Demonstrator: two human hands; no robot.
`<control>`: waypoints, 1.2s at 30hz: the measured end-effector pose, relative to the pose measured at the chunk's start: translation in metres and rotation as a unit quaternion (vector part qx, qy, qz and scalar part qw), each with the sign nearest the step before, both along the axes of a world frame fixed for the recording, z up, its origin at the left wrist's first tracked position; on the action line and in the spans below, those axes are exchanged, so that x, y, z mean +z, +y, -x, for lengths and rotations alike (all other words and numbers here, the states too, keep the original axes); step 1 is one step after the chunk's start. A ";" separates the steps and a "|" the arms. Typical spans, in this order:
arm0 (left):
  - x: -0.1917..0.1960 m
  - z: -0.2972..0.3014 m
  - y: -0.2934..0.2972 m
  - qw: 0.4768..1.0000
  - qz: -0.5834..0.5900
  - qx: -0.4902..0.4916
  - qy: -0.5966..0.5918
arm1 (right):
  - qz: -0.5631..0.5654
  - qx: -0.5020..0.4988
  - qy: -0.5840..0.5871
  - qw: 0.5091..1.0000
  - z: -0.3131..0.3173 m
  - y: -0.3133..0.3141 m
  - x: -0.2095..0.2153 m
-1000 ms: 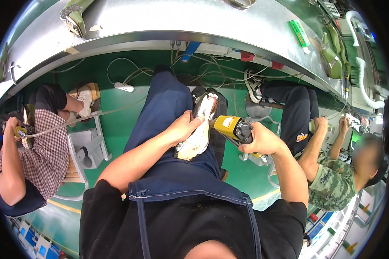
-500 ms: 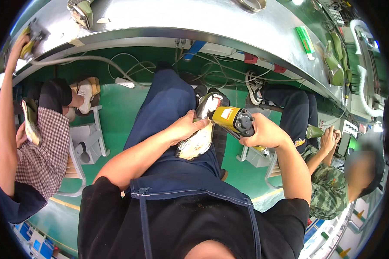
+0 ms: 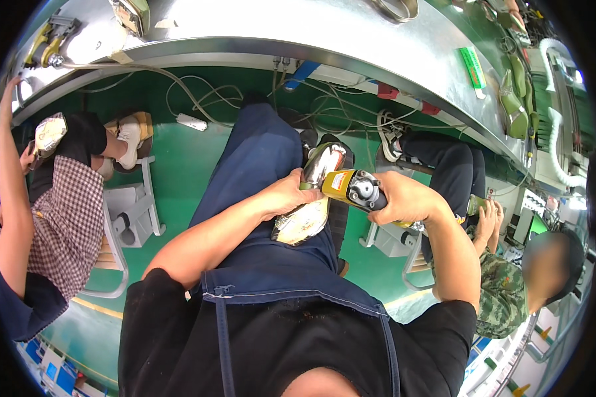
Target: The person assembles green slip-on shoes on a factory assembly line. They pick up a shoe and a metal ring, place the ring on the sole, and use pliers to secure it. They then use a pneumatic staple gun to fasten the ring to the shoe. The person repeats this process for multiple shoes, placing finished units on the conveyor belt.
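Note:
Over my lap, my left hand (image 3: 286,195) is closed around the middle of a shoe last (image 3: 303,222). Its sole side faces up, with a pale, rough insole at the near end and a shiny silver and dark part at the far end. My right hand (image 3: 405,198) grips the dark handle of a yellow air stapler (image 3: 355,188). The stapler's nose lies against or just over the last, beside my left thumb. Where exactly the nose meets the last is hidden.
A metal workbench (image 3: 258,26) curves ahead, bearing another yellow tool (image 3: 45,45), a shoe (image 3: 131,14), a metal dish (image 3: 397,8) and a green box (image 3: 472,66). Cables hang beneath. Co-workers sit at both sides; the left one holds a lasted shoe (image 3: 49,135).
My stapler has tilted and shifted slightly left over the last. The left co-worker's yellow tool now rests on the bench, and that person's lasted shoe has turned sole outward.

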State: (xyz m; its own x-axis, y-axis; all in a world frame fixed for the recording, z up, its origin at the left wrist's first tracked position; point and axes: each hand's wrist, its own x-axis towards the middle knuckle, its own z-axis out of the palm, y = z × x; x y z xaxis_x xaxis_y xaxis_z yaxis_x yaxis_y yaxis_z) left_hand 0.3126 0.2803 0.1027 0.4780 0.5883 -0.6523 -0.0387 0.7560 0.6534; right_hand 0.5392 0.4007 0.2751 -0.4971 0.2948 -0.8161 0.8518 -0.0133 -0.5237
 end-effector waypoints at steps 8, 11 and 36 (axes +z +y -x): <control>-0.007 0.000 -0.006 1.000 -0.004 -0.005 -0.025 | -0.197 -0.210 0.065 0.955 -0.030 0.015 0.063; -0.004 -0.006 -0.007 0.998 -0.013 0.037 -0.041 | -0.352 -0.233 0.010 0.907 -0.044 0.044 0.079; 0.010 -0.030 0.001 0.994 0.002 0.085 -0.062 | -0.752 -0.032 -0.056 0.656 -0.029 0.164 -0.031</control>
State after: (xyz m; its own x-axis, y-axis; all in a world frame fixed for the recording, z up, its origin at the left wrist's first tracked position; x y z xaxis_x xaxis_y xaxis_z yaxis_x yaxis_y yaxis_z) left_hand 0.3430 0.2817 0.1130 0.4488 0.6642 -0.5978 -0.2457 0.7349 0.6321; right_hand 0.5684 0.5647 0.2437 -0.4064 0.8256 0.3915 0.9088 0.4095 0.0796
